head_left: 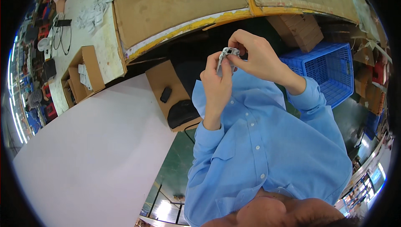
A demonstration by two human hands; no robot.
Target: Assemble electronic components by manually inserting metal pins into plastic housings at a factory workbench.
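Both hands meet in front of my chest around a small white plastic housing (229, 52) with a dark opening at its top end. My left hand (217, 74) grips its lower part between thumb and fingers. From the right, my right hand (260, 56) closes on its upper end, thumb against the near side and fingers bent behind. Whether the right fingers also hold a smaller part is hidden. The housing is tilted, off any surface, short of the workbench edge.
A workbench (184, 8) with a yellow edge runs ahead. White parts (94, 12) lie heaped at far left, near an open cardboard box (94, 70). A white panel (92, 152) fills the lower left. A blue crate (334, 72) stands right; a cardboard piece (161, 79) carries black items.
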